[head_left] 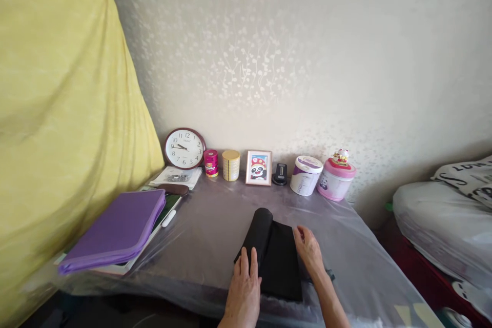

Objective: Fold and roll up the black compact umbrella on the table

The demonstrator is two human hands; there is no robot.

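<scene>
A black cloth-like sheet [283, 261] lies near the front of the table, its left part rolled into a thick tube. My left hand [244, 287] rests on the near end of the roll [258, 236], fingers stretched out over it. At the sheet's upper right corner, my right hand [308, 248] has its fingers bent and pinched together on the edge. Between the hands the unrolled part lies flat. A small dark item [329, 275] shows partly behind my right wrist; I cannot make out what it is.
Left on the plastic-covered table [207, 230] lie a purple zip folder [115, 223] and a white marker [168, 218]. Along the wall stand a clock [185, 148], tins [231, 165], a panda picture frame [259, 168], a black stapler-like object [280, 174] and tubs [306, 175]. A yellow curtain [69, 87] hangs left.
</scene>
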